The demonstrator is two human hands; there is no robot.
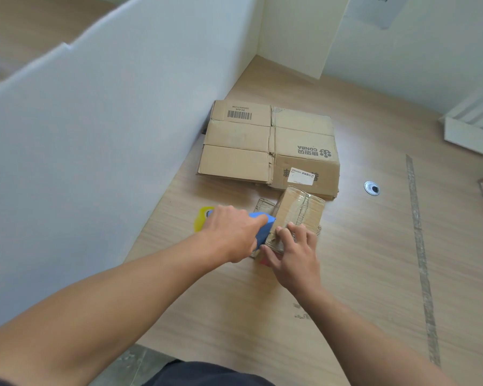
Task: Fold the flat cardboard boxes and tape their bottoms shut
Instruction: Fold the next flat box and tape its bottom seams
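Observation:
A small folded cardboard box (pixel 300 208) stands on the wooden table (pixel 360 268), its taped side facing up. My left hand (pixel 230 232) grips a blue tape dispenser (pixel 264 225) with a yellow guard (pixel 200 220), pressed against the box's near left edge. My right hand (pixel 293 250) lies on the box's near end, fingers pressing the tape down. Behind the box lies a stack of flat cardboard boxes (pixel 268 149), one with a barcode and one with a white label.
A white partition (pixel 95 135) walls off the table's left side and white walls close the far corner. A round metal grommet (pixel 372 188) sits to the right of the stack. A strip of old tape (pixel 420 254) runs down the table's right side. White objects (pixel 471 129) stand at far right.

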